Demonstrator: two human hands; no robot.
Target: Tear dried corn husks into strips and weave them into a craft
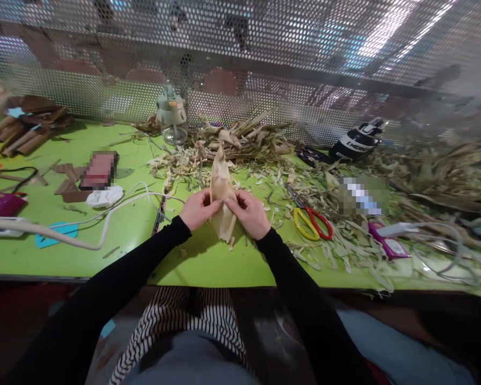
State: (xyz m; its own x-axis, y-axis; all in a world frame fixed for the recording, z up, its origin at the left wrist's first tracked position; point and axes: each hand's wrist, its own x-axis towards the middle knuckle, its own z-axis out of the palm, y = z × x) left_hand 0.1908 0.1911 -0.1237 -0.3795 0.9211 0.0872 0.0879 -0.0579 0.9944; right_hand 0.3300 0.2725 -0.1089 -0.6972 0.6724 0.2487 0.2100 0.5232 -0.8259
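A pale, dry husk leaf (pixel 222 179) stands upright between my hands, its pointed tip up and its wide end just over the green table (pixel 216 270). My left hand (pixel 200 208) pinches its left edge between thumb and fingers. On the right edge my right hand (pixel 249 213) grips it the same way, the two thumbs close together at the middle. Behind the leaf lies a heap of dry husks (pixel 248 141) with many shredded strips. Scissors (pixel 312 222) with one yellow and one red handle rest to the right of my right hand.
A clear bottle (pixel 172 115) and a black bottle (pixel 356 140) stand or lie at the back by a perforated metal screen (pixel 224 69). Left are a phone (pixel 100 170), a white cable (pixel 104 230) and brown husks (pixel 32 125). A purple box (pixel 388 241) lies right.
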